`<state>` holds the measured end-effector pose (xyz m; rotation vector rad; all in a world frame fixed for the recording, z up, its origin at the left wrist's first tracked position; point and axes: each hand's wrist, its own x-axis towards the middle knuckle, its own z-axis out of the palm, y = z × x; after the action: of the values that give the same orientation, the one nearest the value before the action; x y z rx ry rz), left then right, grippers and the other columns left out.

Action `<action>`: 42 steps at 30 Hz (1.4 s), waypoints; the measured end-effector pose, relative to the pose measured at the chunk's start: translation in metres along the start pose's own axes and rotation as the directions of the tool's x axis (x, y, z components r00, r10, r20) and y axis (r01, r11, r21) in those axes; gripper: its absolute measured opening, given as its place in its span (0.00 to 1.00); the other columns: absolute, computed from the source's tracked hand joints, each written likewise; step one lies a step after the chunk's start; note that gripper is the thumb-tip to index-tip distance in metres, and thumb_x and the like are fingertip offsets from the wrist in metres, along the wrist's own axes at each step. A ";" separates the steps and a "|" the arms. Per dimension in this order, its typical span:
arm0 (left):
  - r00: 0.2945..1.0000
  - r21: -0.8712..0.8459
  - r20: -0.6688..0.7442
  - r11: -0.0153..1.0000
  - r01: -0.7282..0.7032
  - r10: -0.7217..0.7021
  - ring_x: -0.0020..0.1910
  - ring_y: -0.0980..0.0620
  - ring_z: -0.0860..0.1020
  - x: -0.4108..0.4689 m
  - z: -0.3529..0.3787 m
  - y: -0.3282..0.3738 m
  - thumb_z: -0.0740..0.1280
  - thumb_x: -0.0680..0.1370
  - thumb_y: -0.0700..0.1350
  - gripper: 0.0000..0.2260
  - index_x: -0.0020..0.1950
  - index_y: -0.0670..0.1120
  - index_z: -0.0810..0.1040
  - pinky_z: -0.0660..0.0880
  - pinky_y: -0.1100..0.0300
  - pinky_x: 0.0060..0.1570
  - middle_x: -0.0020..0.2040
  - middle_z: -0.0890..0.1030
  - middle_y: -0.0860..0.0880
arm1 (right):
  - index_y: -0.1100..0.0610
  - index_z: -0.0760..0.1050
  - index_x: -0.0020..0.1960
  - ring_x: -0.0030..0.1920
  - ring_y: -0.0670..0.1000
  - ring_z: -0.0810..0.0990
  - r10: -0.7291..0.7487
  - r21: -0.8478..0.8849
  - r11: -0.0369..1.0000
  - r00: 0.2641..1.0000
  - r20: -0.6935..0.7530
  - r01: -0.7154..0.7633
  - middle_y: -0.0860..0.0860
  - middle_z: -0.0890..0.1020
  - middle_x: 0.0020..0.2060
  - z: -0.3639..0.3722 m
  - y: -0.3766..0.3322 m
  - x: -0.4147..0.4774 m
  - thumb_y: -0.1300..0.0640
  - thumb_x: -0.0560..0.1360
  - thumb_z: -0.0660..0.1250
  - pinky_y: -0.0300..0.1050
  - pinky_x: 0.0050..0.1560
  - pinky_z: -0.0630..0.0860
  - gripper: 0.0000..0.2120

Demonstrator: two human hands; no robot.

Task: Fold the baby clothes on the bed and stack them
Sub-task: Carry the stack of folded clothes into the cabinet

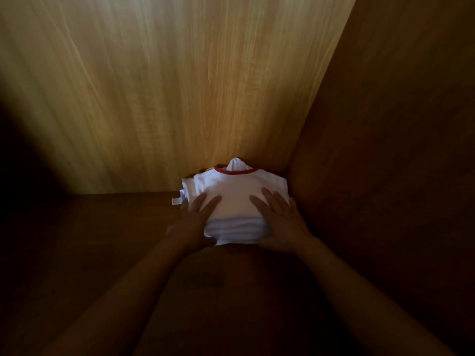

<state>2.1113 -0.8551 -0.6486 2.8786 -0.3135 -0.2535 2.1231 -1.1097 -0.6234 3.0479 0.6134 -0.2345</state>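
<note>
A stack of folded white baby clothes [235,199] sits on a dark wooden shelf [102,240], pushed into the back right corner. The top garment has a red-trimmed neckline [236,172]. My left hand [195,217] grips the stack's left front side, fingers spread on top. My right hand [280,219] holds the right front side the same way, fingers flat on the top garment. A small white label [176,201] sticks out at the stack's left.
A light wood-grain back panel [154,86] rises behind the stack. A darker wooden side wall [385,150] closes the right, almost touching the stack. The shelf stretches into deep shadow on the left.
</note>
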 end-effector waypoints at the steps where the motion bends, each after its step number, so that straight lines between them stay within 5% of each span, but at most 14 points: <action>1: 0.999 0.058 0.031 0.998 0.033 -0.034 0.78 0.36 0.41 -0.004 -0.006 0.004 0.69 0.72 0.65 0.46 0.75 0.65 0.36 0.53 0.37 0.73 0.80 0.43 0.50 | 0.41 0.40 0.78 0.78 0.56 0.42 0.011 0.017 1.000 1.000 0.019 -0.011 0.50 0.41 0.79 -0.008 -0.005 0.000 0.33 0.69 0.63 0.62 0.74 0.42 0.47; 3: 0.996 0.134 0.056 0.989 0.061 -0.069 0.78 0.38 0.39 -0.010 -0.020 0.011 0.62 0.72 0.71 0.43 0.78 0.62 0.41 0.44 0.37 0.73 0.81 0.45 0.50 | 0.44 0.48 0.79 0.78 0.54 0.46 0.025 0.034 0.999 1.000 0.002 -0.025 0.52 0.47 0.79 -0.023 -0.014 0.000 0.34 0.72 0.61 0.62 0.75 0.44 0.41; 6: 0.999 0.183 0.044 0.983 0.018 -0.027 0.79 0.41 0.43 -0.020 -0.042 0.021 0.60 0.74 0.70 0.41 0.80 0.56 0.48 0.46 0.39 0.75 0.80 0.51 0.48 | 0.48 0.54 0.78 0.78 0.52 0.50 0.034 0.043 0.999 0.996 -0.079 -0.031 0.52 0.53 0.78 -0.043 -0.025 -0.003 0.38 0.76 0.60 0.58 0.76 0.48 0.35; 14: 0.996 0.115 0.038 0.991 0.070 -0.075 0.79 0.45 0.41 -0.072 -0.137 0.048 0.55 0.79 0.65 0.37 0.80 0.49 0.44 0.45 0.47 0.77 0.81 0.45 0.45 | 0.55 0.57 0.76 0.77 0.54 0.53 -0.015 0.014 1.000 0.996 -0.088 0.016 0.54 0.58 0.76 -0.126 -0.057 -0.032 0.43 0.74 0.65 0.55 0.76 0.51 0.36; 26: 0.994 0.068 0.072 0.994 0.081 -0.086 0.79 0.46 0.43 -0.215 -0.397 0.143 0.57 0.81 0.61 0.35 0.80 0.47 0.46 0.45 0.50 0.77 0.81 0.47 0.46 | 0.53 0.58 0.77 0.75 0.56 0.59 -0.156 0.027 0.987 0.987 0.025 0.156 0.55 0.62 0.74 -0.423 -0.108 -0.158 0.47 0.74 0.64 0.53 0.74 0.53 0.34; 31: 0.976 0.049 0.066 0.978 0.205 -0.208 0.79 0.45 0.47 -0.301 -0.503 0.181 0.56 0.79 0.63 0.35 0.79 0.47 0.49 0.46 0.50 0.77 0.80 0.53 0.45 | 0.54 0.59 0.76 0.77 0.53 0.54 -0.199 0.065 0.979 0.975 0.096 0.193 0.55 0.58 0.77 -0.554 -0.131 -0.209 0.46 0.77 0.62 0.50 0.76 0.49 0.30; 42: 0.877 -0.057 -0.151 0.890 0.452 -0.456 0.79 0.49 0.42 -0.511 -0.681 0.214 0.58 0.81 0.60 0.34 0.81 0.48 0.47 0.43 0.53 0.76 0.81 0.48 0.48 | 0.55 0.55 0.78 0.78 0.52 0.50 -0.486 0.084 0.867 0.871 -0.075 0.491 0.51 0.54 0.78 -0.728 -0.250 -0.319 0.46 0.80 0.61 0.46 0.76 0.47 0.31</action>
<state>1.7124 -0.7964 0.1306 2.8889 0.4023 -0.0978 1.8392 -0.9624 0.1459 2.9342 1.4181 -0.1982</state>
